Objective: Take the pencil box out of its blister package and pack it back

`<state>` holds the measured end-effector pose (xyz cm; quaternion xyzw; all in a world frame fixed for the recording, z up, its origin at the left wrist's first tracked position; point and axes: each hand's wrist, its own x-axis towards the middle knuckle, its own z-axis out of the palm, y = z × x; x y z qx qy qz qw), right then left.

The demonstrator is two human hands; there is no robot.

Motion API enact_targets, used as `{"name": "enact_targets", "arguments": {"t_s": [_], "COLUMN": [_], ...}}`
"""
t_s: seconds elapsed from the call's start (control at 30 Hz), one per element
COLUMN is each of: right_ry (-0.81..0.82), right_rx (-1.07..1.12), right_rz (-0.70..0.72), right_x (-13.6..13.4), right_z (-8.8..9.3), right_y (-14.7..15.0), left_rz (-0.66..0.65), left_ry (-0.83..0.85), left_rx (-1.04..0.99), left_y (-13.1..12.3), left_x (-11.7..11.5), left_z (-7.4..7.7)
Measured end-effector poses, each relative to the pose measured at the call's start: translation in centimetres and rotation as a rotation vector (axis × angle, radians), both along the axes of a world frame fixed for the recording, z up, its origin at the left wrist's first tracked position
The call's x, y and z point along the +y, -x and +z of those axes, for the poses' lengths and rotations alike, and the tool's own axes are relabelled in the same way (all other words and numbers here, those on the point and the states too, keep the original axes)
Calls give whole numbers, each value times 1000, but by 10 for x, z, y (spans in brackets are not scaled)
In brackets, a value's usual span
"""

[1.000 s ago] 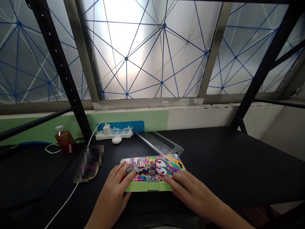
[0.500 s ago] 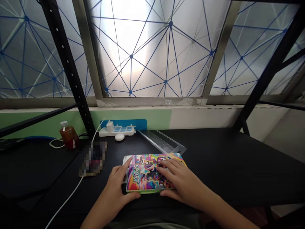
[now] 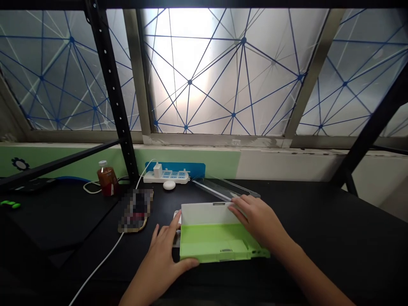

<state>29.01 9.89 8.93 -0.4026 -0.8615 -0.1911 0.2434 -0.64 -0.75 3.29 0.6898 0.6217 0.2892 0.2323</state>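
Left hand (image 3: 161, 265) and right hand (image 3: 258, 221) touch a green plastic tray (image 3: 213, 240).

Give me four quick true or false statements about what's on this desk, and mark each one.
1. The right hand rests on the top edge of the green and white box. True.
2. The left hand holds the brown bottle. False: the left hand is at the box's front left corner, and the brown bottle stands apart from it.
3. A clear plastic piece lies behind the box. True.
4. The power strip sits in front of the box. False: the power strip is behind it, near the wall.
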Motion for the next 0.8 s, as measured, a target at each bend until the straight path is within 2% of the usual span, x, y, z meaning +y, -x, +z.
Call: {"name": "enact_targets", "arguments": {"t_s": [0.13, 0.23, 0.3, 0.43, 0.57, 0.67, 0.8], "right_ry": [34, 114, 146, 207, 371, 402, 433], "right_rx": [40, 39, 62, 120, 63, 41, 35], "right_rz": [53, 137, 162, 92, 83, 85, 98], "right_x": [-28, -43, -44, -32, -19, -14, -15], "right_z": [-19, -31, -35, -27, -7, -3, -8], "right_y": [-7, -12, -16, -27, -34, -28, -4], "left_rz": [37, 45, 55, 96, 81, 90, 129], "left_ry": [-30, -49, -62, -86, -124, -138, -166], "left_rx": [15, 22, 28, 34, 56, 94, 126], "left_y": [2, 0, -5, -15, -22, -25, -25], "left_x": [3, 7, 11, 21, 30, 32, 29], "left_z": [-1, 6, 12, 16, 9, 2, -3]}}
